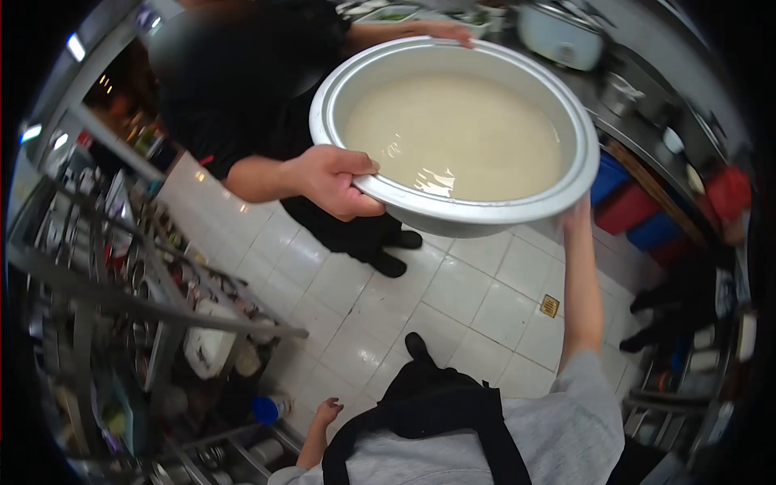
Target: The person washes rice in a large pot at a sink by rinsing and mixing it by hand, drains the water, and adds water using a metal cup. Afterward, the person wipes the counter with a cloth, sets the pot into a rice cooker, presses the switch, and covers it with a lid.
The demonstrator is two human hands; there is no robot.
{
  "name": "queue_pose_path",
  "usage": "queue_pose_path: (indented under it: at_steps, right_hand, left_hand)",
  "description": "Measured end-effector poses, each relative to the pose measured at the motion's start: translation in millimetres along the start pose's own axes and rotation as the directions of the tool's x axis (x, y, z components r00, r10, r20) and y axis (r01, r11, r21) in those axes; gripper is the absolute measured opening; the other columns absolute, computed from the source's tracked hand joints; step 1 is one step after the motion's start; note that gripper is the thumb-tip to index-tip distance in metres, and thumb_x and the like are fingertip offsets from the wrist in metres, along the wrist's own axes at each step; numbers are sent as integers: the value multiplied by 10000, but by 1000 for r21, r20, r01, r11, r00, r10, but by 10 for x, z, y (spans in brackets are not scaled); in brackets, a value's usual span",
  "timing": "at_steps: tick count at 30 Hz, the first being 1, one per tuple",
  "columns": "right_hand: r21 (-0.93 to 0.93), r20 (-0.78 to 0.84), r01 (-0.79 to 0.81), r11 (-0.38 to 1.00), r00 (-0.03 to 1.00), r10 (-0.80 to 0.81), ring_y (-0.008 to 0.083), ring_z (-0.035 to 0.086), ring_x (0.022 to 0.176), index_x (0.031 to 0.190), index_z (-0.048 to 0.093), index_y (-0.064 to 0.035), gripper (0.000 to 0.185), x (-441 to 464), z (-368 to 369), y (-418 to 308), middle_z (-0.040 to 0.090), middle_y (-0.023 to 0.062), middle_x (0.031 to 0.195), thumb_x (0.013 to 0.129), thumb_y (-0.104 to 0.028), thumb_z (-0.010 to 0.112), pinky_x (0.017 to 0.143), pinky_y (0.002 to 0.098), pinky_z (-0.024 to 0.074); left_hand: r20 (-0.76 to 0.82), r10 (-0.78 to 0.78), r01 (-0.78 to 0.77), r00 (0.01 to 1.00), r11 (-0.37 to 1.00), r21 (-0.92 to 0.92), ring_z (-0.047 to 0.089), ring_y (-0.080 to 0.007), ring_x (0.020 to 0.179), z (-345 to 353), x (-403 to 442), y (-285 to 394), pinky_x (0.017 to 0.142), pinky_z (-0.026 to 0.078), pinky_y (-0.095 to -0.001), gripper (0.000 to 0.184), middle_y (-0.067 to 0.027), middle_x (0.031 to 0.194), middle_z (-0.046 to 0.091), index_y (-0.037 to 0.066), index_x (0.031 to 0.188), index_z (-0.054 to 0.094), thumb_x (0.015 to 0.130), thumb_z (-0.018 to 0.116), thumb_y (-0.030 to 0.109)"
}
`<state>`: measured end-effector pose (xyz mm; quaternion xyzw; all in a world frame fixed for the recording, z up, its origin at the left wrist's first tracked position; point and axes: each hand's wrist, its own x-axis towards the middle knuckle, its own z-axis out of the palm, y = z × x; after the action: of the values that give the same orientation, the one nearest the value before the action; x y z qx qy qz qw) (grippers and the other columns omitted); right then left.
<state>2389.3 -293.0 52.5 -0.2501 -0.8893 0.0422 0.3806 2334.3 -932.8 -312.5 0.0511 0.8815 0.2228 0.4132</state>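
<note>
A large round metal rice cooker pot (pixel 457 212) is held up in front of me, filled with cloudy, whitish liquid (pixel 453 133). My right hand (pixel 575 217) is at its near right side, slightly blurred, with the fingers partly hidden by the pot. A co-worker in black grips the rim with one hand (pixel 335 179) at the left and the other hand (pixel 440 32) at the far side. Low on my left, away from the pot, my left hand (pixel 327 411) hangs with fingers loosely apart and nothing in it.
Metal shelving (pixel 153 307) full of kitchen items runs along the left. A white rice cooker (pixel 560 36) stands on the far counter. Blue and red bins (pixel 626 206) sit at the right. White floor tiles (pixel 461 295) with a small drain (pixel 550 305) lie below.
</note>
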Motion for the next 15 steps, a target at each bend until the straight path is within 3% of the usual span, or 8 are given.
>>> queue_pose_path:
  at_steps: [2,4,6,8,10,12,14,15]
  right_hand:
    - [373,-13,-295,880,947,322,243,396,1119,1217,357,-69,445,319,-192,524,429,98,1206,847,-314,403,931,366,312]
    - [846,283,-501,185,715,640,245,408,1110,1207,364,-47,435,408,-261,852,434,110,1198,855,-301,391,931,356,317]
    - [896,441,-307,-321,515,735,246,419,1102,1196,371,-24,426,176,-371,902,439,123,1190,862,-288,379,931,346,322]
    - [988,152,-52,-146,499,853,248,431,1093,1186,378,-1,418,-188,-415,734,445,135,1181,870,-275,367,931,336,327]
    - [829,-552,214,516,459,696,268,323,1178,1141,409,2,397,-483,-221,499,341,159,1267,855,-273,399,981,333,251]
    - [635,-693,-194,748,285,662,305,248,1207,1124,420,0,388,-675,106,155,240,191,1313,823,-243,444,1001,422,173]
    - [55,-816,-172,984,559,143,337,200,1212,1097,449,-9,403,-815,241,161,159,231,1323,757,-219,501,980,537,113]
    - [-88,-713,-194,977,697,74,339,217,1205,1092,462,-21,404,-861,281,132,206,217,1308,738,-208,508,962,569,116]
  left_hand:
    - [48,21,-26,999,995,93,582,-257,857,-77,89,188,755,449,-314,455,-167,930,599,32,1082,516,700,591,267]
    - [-18,46,-45,999,997,58,583,-249,858,-166,34,367,758,450,-310,448,-158,928,601,33,1078,519,699,592,260]
    - [-19,104,-104,994,994,17,583,-243,857,-147,39,389,755,452,-312,452,-157,926,602,34,1081,518,698,594,262]
    - [-14,177,-178,984,983,-47,584,-238,856,-34,205,395,752,455,-315,455,-155,924,603,35,1083,517,698,597,264]
    - [65,195,-192,979,980,-56,587,-225,845,117,350,293,729,462,-312,458,-151,911,606,34,1090,513,703,602,261]
    - [94,172,-177,981,983,42,588,-221,840,181,330,342,716,465,-304,451,-146,898,609,34,1089,514,709,606,259]
    - [146,170,-187,975,975,116,589,-219,827,190,481,323,712,465,-299,436,-145,887,611,33,1082,516,715,603,251]
    - [170,166,-191,971,971,145,589,-219,825,175,529,335,712,465,-299,436,-145,886,611,33,1082,517,715,604,251]
